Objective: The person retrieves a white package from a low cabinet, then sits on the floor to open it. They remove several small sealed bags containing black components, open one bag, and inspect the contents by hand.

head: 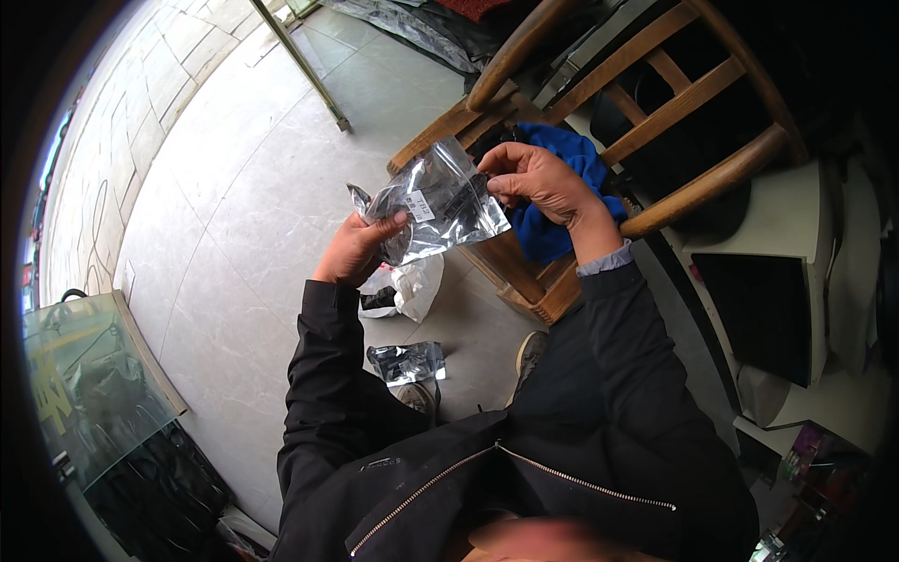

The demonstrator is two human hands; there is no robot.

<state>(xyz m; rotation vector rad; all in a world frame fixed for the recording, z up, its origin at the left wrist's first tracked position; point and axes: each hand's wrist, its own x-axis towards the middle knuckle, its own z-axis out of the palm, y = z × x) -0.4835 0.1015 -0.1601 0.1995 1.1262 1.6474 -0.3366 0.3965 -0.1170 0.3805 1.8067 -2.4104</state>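
My left hand grips the crumpled end of a shiny, see-through plastic pouch, thumb on top. The pouch bears a white printed label and has dark pieces inside, too unclear to name. At its other end, the thumb and forefinger of my right hand come together beside the dark pieces. Whether they pinch the film or a piece is hidden. Below the hands, a second shiny pouch with dark contents lies on the floor near my shoe. A white plastic bag with something black lies there too.
A wooden armchair stands ahead to the right, with blue cloth on its seat. To the left is a glass-topped case. A metal-edged glass door reaches over the tiled floor. White cabinets line the right.
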